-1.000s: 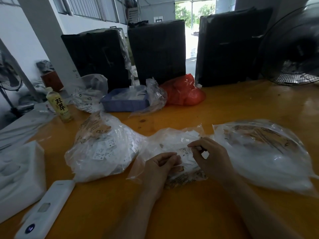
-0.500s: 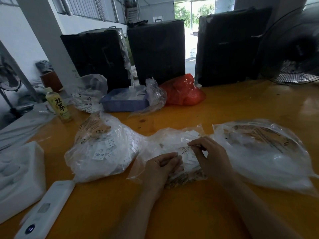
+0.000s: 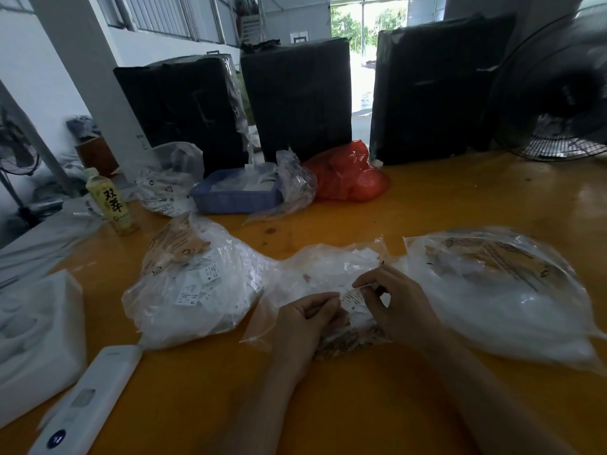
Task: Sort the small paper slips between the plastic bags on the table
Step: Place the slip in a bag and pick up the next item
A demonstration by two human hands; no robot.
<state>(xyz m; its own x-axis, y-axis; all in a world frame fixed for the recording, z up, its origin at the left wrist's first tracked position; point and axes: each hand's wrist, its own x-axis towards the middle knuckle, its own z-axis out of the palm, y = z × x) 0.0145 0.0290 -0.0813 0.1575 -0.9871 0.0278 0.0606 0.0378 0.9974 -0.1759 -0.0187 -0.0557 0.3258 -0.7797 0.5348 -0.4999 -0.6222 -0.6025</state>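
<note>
paper slip [image 3: 353, 298] | thin, white, printed | pinched over crinkled clear bag [image 3: 325, 274]

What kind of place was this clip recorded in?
Probably a warehouse or garment packing workshop: large black-wrapped bales stand at the back of an orange worktable, clear bags of size-label slips lie on it, and an industrial fan stands at the right.

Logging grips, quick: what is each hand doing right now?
Left hand: fingers curled, pinching the paper slip.
Right hand: pinching the same slip's other end.
</note>
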